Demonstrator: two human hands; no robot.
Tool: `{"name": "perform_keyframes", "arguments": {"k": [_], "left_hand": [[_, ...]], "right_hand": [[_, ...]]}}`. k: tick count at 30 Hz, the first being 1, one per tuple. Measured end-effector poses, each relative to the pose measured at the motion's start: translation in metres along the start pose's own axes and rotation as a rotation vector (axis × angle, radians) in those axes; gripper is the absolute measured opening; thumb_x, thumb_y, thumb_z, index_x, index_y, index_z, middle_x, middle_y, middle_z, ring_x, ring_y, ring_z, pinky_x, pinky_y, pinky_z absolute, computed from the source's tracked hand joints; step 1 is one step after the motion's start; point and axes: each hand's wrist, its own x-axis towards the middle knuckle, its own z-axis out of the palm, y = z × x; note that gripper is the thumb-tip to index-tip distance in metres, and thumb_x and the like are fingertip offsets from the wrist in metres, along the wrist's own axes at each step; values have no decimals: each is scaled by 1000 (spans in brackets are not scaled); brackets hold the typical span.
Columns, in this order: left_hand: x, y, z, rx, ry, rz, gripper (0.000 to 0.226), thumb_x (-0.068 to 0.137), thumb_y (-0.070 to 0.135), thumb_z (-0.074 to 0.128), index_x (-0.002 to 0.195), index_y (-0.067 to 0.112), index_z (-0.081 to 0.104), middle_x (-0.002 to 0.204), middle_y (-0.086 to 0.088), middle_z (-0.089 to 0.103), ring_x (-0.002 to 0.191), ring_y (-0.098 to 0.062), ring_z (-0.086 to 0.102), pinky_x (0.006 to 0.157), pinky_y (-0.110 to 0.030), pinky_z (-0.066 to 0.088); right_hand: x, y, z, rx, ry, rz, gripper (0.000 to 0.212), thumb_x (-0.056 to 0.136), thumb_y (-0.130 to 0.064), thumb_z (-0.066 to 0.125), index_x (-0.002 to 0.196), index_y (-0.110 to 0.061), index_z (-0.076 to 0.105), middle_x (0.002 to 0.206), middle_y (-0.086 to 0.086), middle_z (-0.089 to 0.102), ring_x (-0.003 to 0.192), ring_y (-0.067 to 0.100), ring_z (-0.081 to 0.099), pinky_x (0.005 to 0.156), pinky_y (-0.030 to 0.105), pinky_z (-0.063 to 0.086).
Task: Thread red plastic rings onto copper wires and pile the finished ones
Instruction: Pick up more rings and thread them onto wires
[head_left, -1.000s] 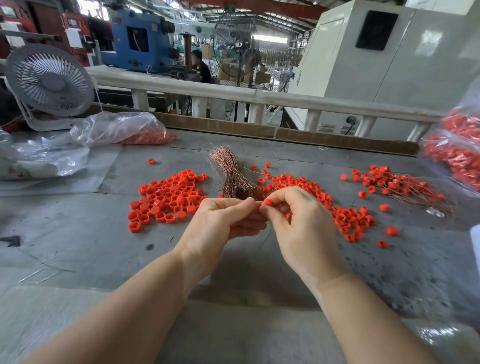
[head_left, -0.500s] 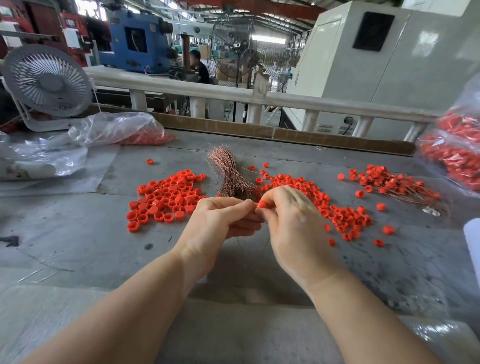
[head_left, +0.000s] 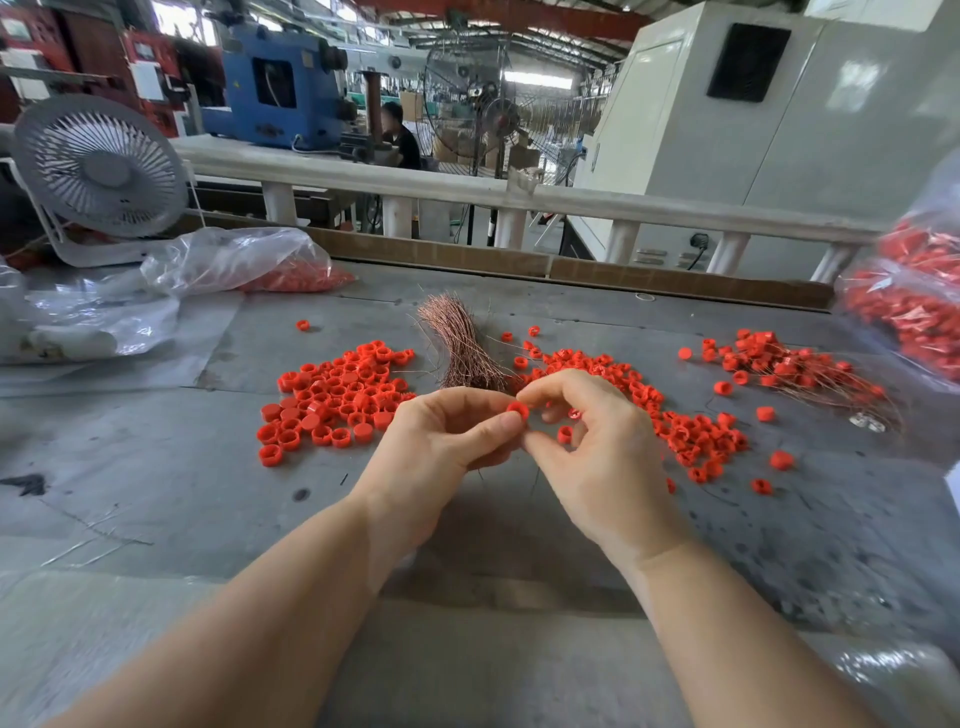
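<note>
Stretching across everything: a grey table (head_left: 156, 467), carrying the whole job. Standing at ten o'clock, a white fan (head_left: 101, 171), with a clear bag (head_left: 234, 260) of red pieces slumping beside it; bulging in at three o'clock, another full bag (head_left: 914, 306).

Lying at eleven o'clock of the hands, a loose heap of rings (head_left: 337, 395), probably kept close for quick picking. Fanning out at twelve o'clock, a bundle of copper wires (head_left: 462, 348), ends pointing toward the worker for easy drawing. Trailing from one to three o'clock, a second scatter of rings (head_left: 675, 415); resting at two o'clock, well apart, the finished pile (head_left: 789, 364), threaded wires kept away from raw stock.

Meeting at centre: left hand (head_left: 441, 447) pinching something thin at the fingertips, likely a wire, though too fine to confirm; right hand (head_left: 597, 447) pinching a single ring (head_left: 517, 410) between thumb and forefinger, held against the left fingertips, seemingly for threading.

Differing from a second ago: right fingers spreading wider, exposing the ring more fully, and two rings on the table showing through the gap.
</note>
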Motion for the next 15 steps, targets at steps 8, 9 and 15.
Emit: {"name": "perform_keyframes", "arguments": {"k": [8, 9, 15], "left_hand": [[3, 2, -2, -261, -11, -117, 17, 61, 5, 65, 74, 12, 74, 71, -5, 70, 63, -11, 67, 63, -21, 56], [3, 1, -3, -267, -17, -126, 17, 62, 5, 65, 75, 12, 74, 71, -5, 70, 62, -11, 67, 62, -21, 56], [4, -1, -3, -233, -49, -147, 16, 74, 3, 60, 87, 8, 68, 73, -5, 70, 64, -9, 65, 65, -21, 56]], "right_hand": [[2, -2, -2, 132, -9, 135, 23, 76, 5, 65, 83, -17, 66, 73, -17, 58, 66, -6, 51, 63, 5, 36], [2, -3, -2, 137, -13, 133, 23, 77, 4, 65, 82, -18, 66, 72, -17, 58, 66, -7, 51, 63, 4, 36], [1, -1, -2, 119, -32, 119, 22, 78, 4, 64, 78, -18, 66, 73, -13, 60, 66, -7, 51, 63, 4, 35]]}}
